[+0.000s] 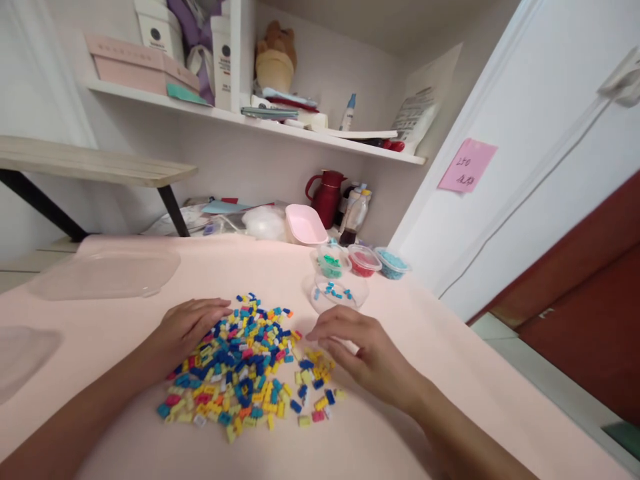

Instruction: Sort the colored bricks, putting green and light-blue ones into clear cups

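A loose pile of small toy building bricks (243, 357) in blue, yellow, teal, white, red and orange is spread over the pink tabletop (400, 427). My left hand (193, 327) lies with fingers stretched along the pile's left edge, touching bricks there. On the other side, my right hand (363, 347) hovers by the pile's right edge, fingers loosely bent and thumb slightly apart; I see no brick between them. A small group of yellow bricks (323, 365) sits below its fingertips. Just beyond that hand, a round clear container (367, 288) holds several blue bricks.
Lidded clear tubs of green bricks (330, 265), red bricks (364, 265) and light blue bricks (393, 264) stand farther back. Behind are a pink basin (306, 225), a red jug (327, 200) and bottles (356, 217). A clear plastic lid (107, 275) lies left, near a wooden stand (95, 163).
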Demonstrator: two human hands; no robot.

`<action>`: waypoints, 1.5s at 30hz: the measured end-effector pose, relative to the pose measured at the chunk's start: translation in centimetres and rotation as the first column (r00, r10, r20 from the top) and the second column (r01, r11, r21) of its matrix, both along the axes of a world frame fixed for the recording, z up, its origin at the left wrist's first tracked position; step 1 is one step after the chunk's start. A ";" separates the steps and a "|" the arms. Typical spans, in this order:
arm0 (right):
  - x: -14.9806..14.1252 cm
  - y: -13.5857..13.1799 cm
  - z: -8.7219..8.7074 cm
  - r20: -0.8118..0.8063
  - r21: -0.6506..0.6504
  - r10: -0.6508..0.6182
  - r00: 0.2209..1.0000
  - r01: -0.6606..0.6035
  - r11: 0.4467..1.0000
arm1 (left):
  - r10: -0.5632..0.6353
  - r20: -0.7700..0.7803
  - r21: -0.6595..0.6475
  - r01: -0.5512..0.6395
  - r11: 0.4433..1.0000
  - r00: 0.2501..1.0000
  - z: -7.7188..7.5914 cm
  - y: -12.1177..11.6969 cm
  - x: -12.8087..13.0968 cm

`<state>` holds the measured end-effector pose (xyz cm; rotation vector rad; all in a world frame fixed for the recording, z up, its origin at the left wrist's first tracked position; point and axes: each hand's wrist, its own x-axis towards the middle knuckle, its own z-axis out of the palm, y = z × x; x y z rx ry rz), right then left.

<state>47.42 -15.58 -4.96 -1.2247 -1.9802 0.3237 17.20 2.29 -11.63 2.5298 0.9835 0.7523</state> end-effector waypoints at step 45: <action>1.1 0.4 0.6 -0.139 -0.040 -0.363 0.922 0.361 0.932 | 0.044 -0.021 0.049 -0.043 0.998 0.999 -0.6 0.0 0.2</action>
